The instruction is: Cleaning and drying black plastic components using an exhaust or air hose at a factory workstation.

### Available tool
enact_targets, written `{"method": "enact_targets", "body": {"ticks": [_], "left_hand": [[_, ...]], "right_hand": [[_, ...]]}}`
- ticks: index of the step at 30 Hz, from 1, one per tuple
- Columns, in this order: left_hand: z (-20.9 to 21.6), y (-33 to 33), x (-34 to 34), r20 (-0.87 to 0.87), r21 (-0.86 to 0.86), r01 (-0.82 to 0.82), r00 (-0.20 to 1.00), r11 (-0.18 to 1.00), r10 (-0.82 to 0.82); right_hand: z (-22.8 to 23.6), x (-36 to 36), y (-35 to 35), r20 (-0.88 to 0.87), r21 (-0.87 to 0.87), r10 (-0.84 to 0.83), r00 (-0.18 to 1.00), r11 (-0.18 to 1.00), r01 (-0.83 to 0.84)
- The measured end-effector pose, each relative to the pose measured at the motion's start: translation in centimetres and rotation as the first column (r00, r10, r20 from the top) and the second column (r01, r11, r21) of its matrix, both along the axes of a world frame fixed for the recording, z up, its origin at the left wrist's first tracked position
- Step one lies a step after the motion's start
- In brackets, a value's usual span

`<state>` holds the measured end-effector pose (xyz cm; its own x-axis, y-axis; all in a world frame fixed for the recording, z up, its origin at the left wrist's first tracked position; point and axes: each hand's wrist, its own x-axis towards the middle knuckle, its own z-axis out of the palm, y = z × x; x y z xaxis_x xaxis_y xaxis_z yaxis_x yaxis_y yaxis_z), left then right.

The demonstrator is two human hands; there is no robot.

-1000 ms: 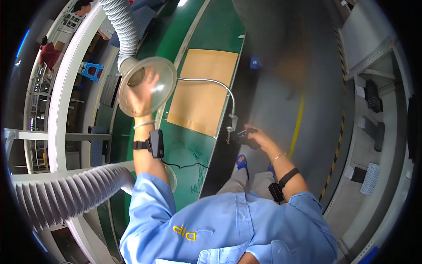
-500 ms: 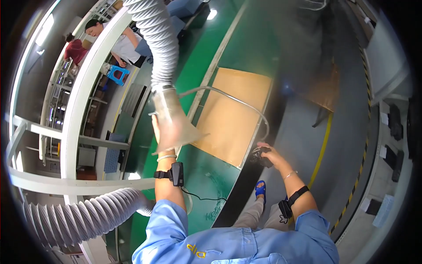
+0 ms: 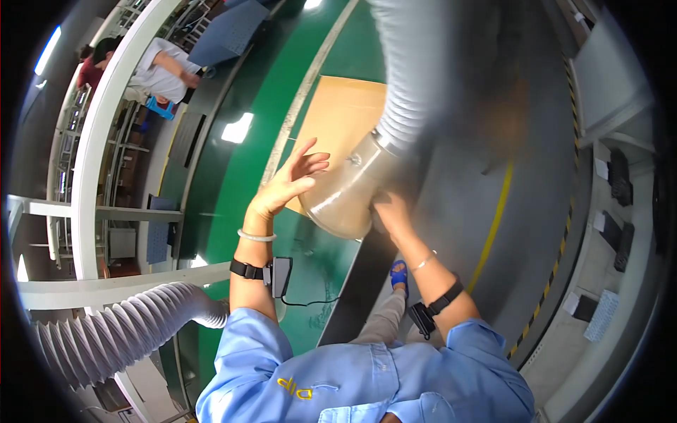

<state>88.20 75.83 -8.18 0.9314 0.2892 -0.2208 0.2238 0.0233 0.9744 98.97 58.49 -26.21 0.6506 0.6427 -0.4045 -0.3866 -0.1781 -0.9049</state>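
A translucent cone-shaped hood hangs at the end of a ribbed white duct hose, in front of me. Just left of the hood is my left hand, its fingers spread and nothing held in them. Whether its thumb touches the hood I cannot tell. My right hand is at the hood's right side, with its fingers hidden or blurred behind the cloudy rim. What it holds, if anything, does not show. Behind the hood a tan sheet lies on the green bench surface, partly covered.
Another ribbed grey hose runs at the lower left by a white frame post. Past it a person in a white top stands near a blue bin. Yellow floor tape runs along the right.
The hood and hose have swung right, across the sheet. My left hand has come off the hood. My right hand, earlier round a dark object by a thin tube, is now partly behind the hood.
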Motion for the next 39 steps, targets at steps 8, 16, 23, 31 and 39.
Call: {"method": "enact_targets", "body": {"ticks": [8, 16, 23, 31, 39], "left_hand": [[0.5, -1.8, -0.5, -0.098, 0.316, -0.105, 0.985, 0.943, 0.143], [-1.4, -4.5, -6.2, 0.196, 0.269, -0.516, 0.856, 0.813, 0.478], [1.4, -15.7, -13.4, 0.193, 0.103, -0.728, 0.683, 0.678, 0.704], [-2.6, -36.4, -28.2, 0.044, -0.073, -0.972, 0.222, 0.225, 0.974], [-5.5, -63.7, -38.2, -0.064, -0.209, -0.743, -0.639, -0.636, 0.767]], "right_hand": [[2.2, 0.8, -1.3, 0.421, -0.159, 0.088, 0.903, 0.987, -0.022], [5.2, 1.1, -4.0, -0.018, 0.095, 0.006, 1.000, 0.995, -0.005], [3.9, 2.8, -7.5, -0.242, 0.165, 0.122, 0.963, 0.983, -0.083], [-0.6, -0.1, -16.3, -0.427, 0.116, 0.472, 0.771, 0.874, -0.471], [0.7, -13.2, -21.7, -0.599, -0.150, 0.672, 0.435, 0.440, -0.886]]}}
